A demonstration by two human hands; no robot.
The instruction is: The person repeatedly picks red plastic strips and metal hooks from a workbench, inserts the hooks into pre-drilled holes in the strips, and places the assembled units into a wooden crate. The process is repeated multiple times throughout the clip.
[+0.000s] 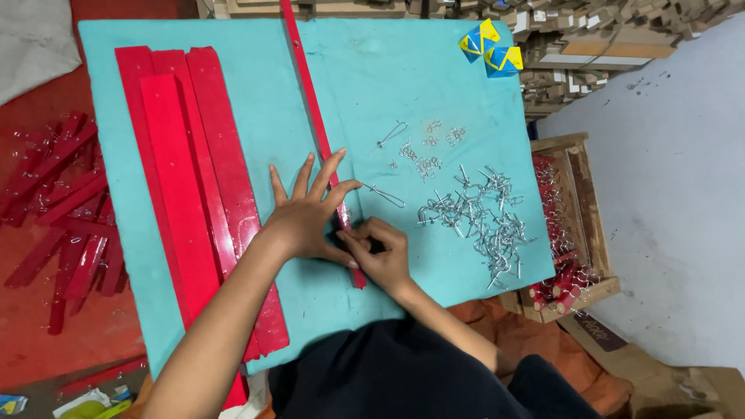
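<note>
The left hand (306, 217) lies flat and open, fingers spread, in the middle of the frame. It presses down on a long thin red strip (314, 124) that runs from the top of the picture down to the hands. The right hand (382, 252) is just beside it, touching it. Its fingers are pinched shut on something small at the strip, but I cannot tell what it is. A bent wire hook (384, 194) lies just past the left fingertips.

Everything sits on a worktop (365, 70) covered with blue-green cloth. To the right of the hands is a heap of shiny metal hooks (477, 217). Above it lie some small metal rings (427, 163). On the left side of the worktop lies a stack of wide red boards (194, 178). Two yellow and blue boxes (490, 48) sit near the upper right corner of the cloth. At the right edge stands a wooden crate (586, 209) with red pieces inside. More red sticks (62, 209) lie on the floor at the far left.
</note>
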